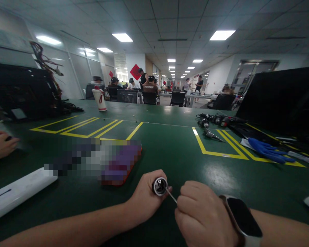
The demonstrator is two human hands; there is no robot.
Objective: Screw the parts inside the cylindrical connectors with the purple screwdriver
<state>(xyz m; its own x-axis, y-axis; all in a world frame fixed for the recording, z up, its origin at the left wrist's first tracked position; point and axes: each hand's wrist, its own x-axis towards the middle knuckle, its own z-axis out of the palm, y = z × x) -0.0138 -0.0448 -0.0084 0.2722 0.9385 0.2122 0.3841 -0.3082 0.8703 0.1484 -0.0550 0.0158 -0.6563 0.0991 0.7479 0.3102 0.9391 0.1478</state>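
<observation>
My left hand (148, 193) is wrapped around a cylindrical metal part (156, 194), whose round open end faces me. Small inner pieces show inside its bright rim, and the rest of its body is hidden by my fingers. My right hand (202, 209) is closed just to the right, with a watch on the wrist. From its fingers a thin metal rod (172, 195) runs up and left into the mouth of the part. The handle end of this rod is hidden in my fist. Both hands are above the green table.
A blurred purple, red-edged object (122, 164) and a long white object (18, 193) lie to the left. Beyond them stands a paper cup (100, 99). At right are cabled metal connectors (212, 134), a blue glove (265, 150) and a dark panel (280, 97). Another person's hand (1, 145) is at far left.
</observation>
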